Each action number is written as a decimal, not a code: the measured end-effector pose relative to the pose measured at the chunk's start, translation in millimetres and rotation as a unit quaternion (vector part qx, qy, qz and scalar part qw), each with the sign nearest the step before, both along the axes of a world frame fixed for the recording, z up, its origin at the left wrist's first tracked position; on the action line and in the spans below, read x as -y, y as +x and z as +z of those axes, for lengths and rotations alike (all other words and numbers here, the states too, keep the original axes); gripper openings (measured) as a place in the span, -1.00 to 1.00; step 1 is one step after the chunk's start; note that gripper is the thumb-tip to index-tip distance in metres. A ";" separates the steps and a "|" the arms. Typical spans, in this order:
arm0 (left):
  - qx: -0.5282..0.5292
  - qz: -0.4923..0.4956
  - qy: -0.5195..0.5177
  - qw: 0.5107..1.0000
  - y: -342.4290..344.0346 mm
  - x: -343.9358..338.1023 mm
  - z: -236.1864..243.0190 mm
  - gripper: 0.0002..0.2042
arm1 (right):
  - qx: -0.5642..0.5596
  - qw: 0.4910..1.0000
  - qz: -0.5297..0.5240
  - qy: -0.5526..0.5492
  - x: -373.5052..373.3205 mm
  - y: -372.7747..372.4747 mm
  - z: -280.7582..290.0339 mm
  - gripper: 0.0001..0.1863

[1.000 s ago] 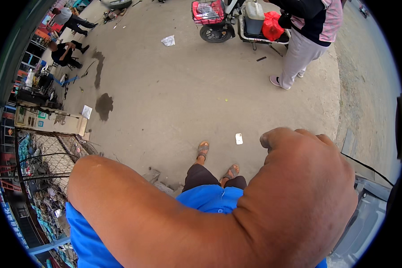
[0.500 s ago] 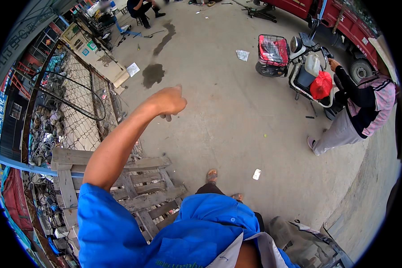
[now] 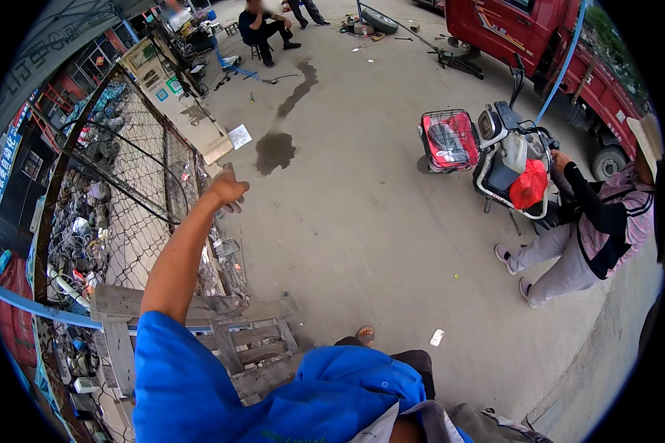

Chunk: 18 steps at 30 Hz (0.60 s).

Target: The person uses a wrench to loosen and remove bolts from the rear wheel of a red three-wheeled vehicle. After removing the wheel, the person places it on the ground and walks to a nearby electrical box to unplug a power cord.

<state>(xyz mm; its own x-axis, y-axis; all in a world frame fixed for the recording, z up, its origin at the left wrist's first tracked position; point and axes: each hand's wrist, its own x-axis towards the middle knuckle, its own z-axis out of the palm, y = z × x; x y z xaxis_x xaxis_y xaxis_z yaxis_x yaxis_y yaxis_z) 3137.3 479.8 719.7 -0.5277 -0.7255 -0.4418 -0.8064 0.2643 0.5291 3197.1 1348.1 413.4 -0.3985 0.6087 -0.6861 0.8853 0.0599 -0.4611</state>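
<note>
My left arm in a blue sleeve reaches forward and up from the lower left. My left hand [image 3: 229, 190] hangs in the air over the concrete, fingers loosely curled, with nothing seen in it. Just past it lie a sheet of white paper [image 3: 239, 136] and a dark wet patch [image 3: 275, 153]. A wire-mesh fence [image 3: 137, 221] runs left of the arm. Below the forearm is a weathered wooden pallet [image 3: 229, 347]. My right hand is out of view.
At right a person [image 3: 606, 214] grips the handlebar of a scooter carrying a red bag [image 3: 530, 184] and a front basket [image 3: 448, 136]. A red truck [image 3: 488, 29] stands behind. Another person [image 3: 264, 29] sits on a stool at the back. A small white item [image 3: 437, 337] lies near my feet.
My left hand has swung left and slightly down, toward the fence. The view has shifted, bringing more of the truck and the seated person into sight. The person by the scooter has shifted their feet.
</note>
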 end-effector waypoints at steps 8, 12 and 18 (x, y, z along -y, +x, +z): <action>-0.065 -0.122 0.016 0.990 4.8 -5.4 5.8 -0.15 | 0.061 0.981 0.185 -0.009 146.0 -89.1 13.2 -0.89; -0.078 -0.133 0.004 0.988 -5.0 32.1 7.2 -0.17 | 0.111 0.960 0.259 -0.009 227.4 -141.0 12.4 -0.90; -0.081 -0.030 0.036 0.996 -21.2 146.4 0.4 -0.20 | 0.202 0.915 0.350 -0.001 372.6 -232.9 13.4 -0.90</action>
<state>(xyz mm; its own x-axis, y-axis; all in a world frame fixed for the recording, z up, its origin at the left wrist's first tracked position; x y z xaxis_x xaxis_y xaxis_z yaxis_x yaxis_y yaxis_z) 3116.1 333.4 720.1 -0.6386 -0.6591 -0.3973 -0.6921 0.2661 0.6709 2964.2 975.5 426.8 -0.4033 0.3005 -0.8643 0.7282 0.6773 -0.1043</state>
